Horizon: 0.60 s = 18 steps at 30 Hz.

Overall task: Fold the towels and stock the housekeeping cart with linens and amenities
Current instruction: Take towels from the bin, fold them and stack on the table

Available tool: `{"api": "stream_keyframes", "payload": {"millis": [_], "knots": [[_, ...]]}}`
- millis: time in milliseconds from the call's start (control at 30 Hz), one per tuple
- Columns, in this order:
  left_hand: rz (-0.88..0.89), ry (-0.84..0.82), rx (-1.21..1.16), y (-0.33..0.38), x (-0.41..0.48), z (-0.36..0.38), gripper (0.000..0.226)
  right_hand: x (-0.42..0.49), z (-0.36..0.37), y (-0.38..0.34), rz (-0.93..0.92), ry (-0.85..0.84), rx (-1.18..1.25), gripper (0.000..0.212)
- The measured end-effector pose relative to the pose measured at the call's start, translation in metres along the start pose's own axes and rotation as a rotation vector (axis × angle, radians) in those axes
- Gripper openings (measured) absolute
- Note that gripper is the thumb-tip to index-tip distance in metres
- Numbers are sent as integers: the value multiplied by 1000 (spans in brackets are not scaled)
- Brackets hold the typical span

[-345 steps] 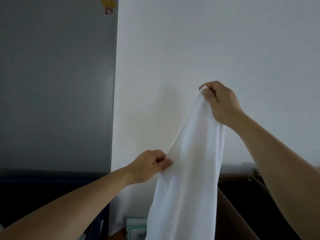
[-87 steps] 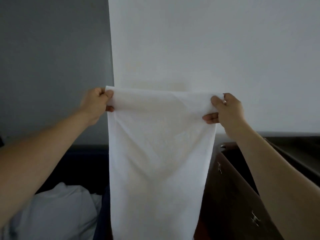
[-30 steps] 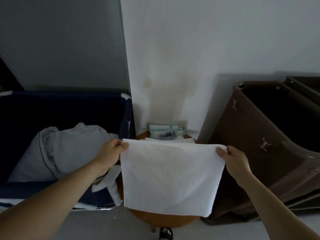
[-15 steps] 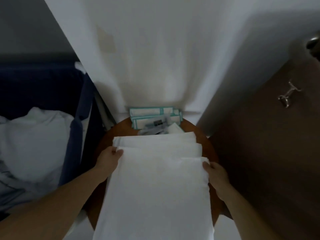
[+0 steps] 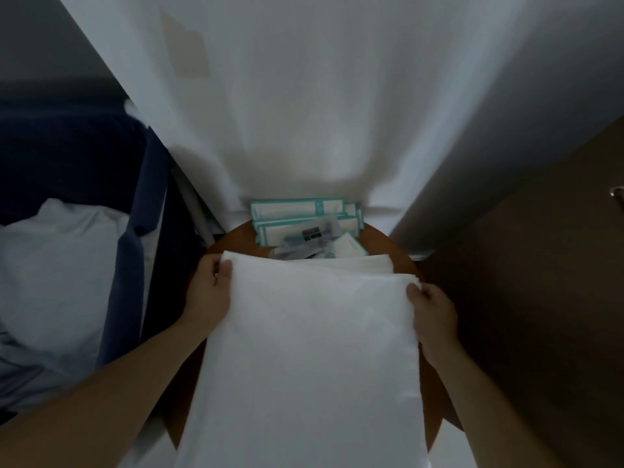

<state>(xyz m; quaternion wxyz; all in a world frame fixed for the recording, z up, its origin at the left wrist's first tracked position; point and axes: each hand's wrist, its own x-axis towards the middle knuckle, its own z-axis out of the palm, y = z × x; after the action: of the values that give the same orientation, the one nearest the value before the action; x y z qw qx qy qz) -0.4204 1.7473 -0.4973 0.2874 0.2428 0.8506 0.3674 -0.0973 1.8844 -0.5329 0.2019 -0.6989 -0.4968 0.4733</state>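
A white towel point(image 5: 310, 352) lies spread over a round brown table point(image 5: 233, 243), its near end hanging toward me. My left hand point(image 5: 211, 292) grips the towel's far left corner and my right hand point(image 5: 430, 310) grips its far right corner. Under the far edge shows a stack of folded white towels point(image 5: 364, 263). Behind them, against the wall, lie teal-edged amenity packets point(image 5: 304, 219) and small wrapped items.
A dark blue linen bin point(image 5: 135, 265) with pale bedding point(image 5: 57, 282) in it stands at the left, close to the table. A brown cart wall point(image 5: 526, 298) rises at the right. The white wall point(image 5: 304, 96) is right behind the table.
The towel went from being held up and stretched in the air to lying on the table over the stack. In the last half second both hands slid it slightly further back.
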Motion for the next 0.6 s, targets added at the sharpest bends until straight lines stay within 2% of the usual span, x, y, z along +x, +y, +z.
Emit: {"api": "stream_keyframes", "payload": {"millis": [100, 200, 300, 367, 433, 600], "knots": [[-137, -82, 118, -6, 15, 15, 34, 21, 14, 17, 63, -4, -151, 21], [-179, -99, 98, -14, 14, 22, 39, 22, 19, 28, 75, 0, -165, 25], [-159, -48, 1, -20, -7, 15, 51, 6, 13, 34, 28, 12, -142, 44], [-145, -38, 87, -35, -31, 7, 55, -15, 6, 43, 68, -53, -153, 59], [-204, -103, 139, -55, -60, 1, 57, -40, -1, 59, 151, -136, -167, 66], [-240, -179, 125, -98, -120, -7, 49, -96, -16, 91, 155, -127, -231, 62]]}}
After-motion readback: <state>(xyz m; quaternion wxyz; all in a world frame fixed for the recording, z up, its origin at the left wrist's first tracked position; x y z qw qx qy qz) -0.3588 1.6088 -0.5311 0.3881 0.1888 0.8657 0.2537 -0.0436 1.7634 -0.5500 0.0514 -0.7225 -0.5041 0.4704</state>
